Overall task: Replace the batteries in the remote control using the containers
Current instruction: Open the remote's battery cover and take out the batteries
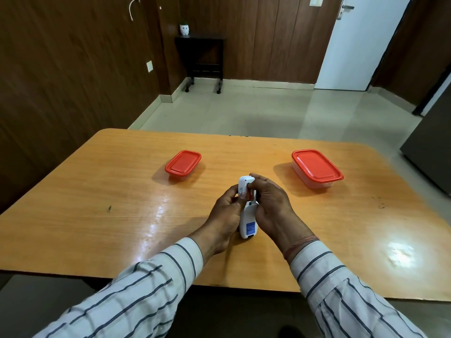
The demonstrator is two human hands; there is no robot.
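A white remote control (249,223) with a blue label lies back side up over the middle of the wooden table (122,215). My left hand (227,211) grips its left side, thumb near the open battery bay, where a red-orange battery (250,194) shows. My right hand (271,203) curls round its right side, and its fingertips pinch the white battery cover (246,182) at the far end. Two clear containers with red lids stand farther back and are closed: a small one (183,164) at the left, a larger one (316,168) at the right.
A dark rolling side table (202,59) with a small white pot (184,29) stands against the wood-panelled wall. A white door (361,45) is at the back right. A grey cabinet (432,142) stands beside the table's right edge.
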